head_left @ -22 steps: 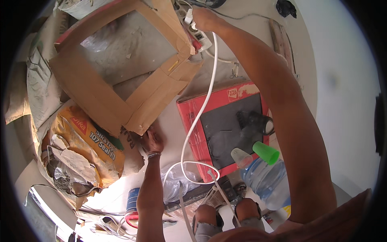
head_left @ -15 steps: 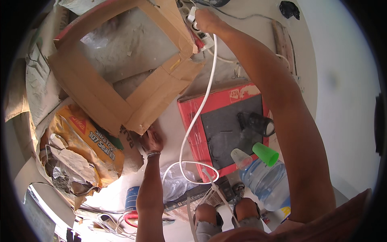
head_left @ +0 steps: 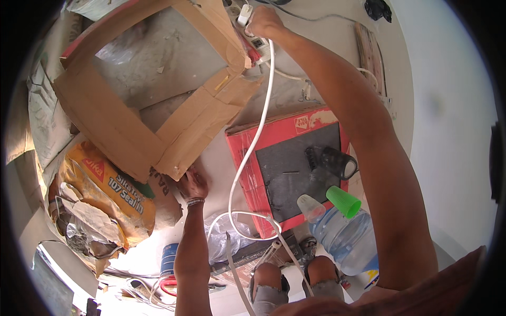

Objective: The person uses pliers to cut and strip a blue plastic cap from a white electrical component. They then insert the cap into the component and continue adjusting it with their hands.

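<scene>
My right hand (head_left: 265, 22) reaches to the top of the view, fingers closed around the plug end of a thick white cable (head_left: 270, 79) at a white power strip (head_left: 258, 43). A separate white plug (head_left: 244, 15) sits in the strip beside my fingers. The cable hangs down in a long curve and loops near my knees. My left hand (head_left: 194, 185) is low beside the corner of a torn cardboard frame (head_left: 195, 131), next to a brown paper bag (head_left: 167, 203). The cardboard covers its fingertips, so its grip is hidden.
A flat red box (head_left: 245, 174) bears a dark mug (head_left: 337, 162). Nearby are a green cup (head_left: 343, 201), a clear cup (head_left: 311, 208) and a large water bottle (head_left: 342, 239). An orange-yellow torn sack (head_left: 105, 189) stands left; a blue can (head_left: 168, 258) is below it.
The whole view has shifted slightly, so the cardboard, box and both hands appear a little further left. My right hand stays at the power strip. The cable's lower loop has swung a little.
</scene>
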Action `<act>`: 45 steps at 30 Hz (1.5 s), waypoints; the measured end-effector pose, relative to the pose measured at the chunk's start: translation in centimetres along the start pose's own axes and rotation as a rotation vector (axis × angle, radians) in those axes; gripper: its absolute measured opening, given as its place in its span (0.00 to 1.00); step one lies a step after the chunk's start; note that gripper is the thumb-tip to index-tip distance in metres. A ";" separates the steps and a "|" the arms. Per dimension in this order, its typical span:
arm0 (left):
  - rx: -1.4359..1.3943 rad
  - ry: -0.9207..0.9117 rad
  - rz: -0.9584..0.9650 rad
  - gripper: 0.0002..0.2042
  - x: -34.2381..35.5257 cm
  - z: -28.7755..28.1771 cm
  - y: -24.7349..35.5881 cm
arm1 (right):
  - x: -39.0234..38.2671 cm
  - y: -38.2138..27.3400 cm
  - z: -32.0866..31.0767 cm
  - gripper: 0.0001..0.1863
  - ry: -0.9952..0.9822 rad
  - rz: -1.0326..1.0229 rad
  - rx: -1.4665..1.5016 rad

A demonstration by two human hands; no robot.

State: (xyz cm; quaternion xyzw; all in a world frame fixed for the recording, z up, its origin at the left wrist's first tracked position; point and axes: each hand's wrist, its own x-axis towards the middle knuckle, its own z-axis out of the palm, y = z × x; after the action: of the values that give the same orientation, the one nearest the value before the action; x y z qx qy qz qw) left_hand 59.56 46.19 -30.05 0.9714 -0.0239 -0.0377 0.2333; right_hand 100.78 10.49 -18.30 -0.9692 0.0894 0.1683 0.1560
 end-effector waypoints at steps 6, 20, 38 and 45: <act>-0.016 -0.023 -0.010 0.18 0.8 -0.2 1.1 | 1.4 1.2 1.9 0.31 0.169 0.040 -0.063; -0.030 0.027 0.022 0.19 0.6 0.0 1.2 | 2.1 -0.1 1.5 0.20 0.217 0.173 -0.007; -0.037 0.127 -0.067 0.13 1.8 3.2 1.5 | -71.4 10.4 10.1 0.16 -0.467 0.020 0.344; 0.271 0.192 0.033 0.17 10.7 -1.6 -14.7 | -106.0 23.8 18.2 0.15 -0.641 0.559 0.260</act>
State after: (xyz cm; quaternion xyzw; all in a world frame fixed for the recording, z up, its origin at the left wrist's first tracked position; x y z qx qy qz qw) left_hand 70.76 59.36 -35.95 0.9926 -0.0221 0.0625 0.1018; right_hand -8.32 7.06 -3.53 -0.7788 0.3158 0.4835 0.2450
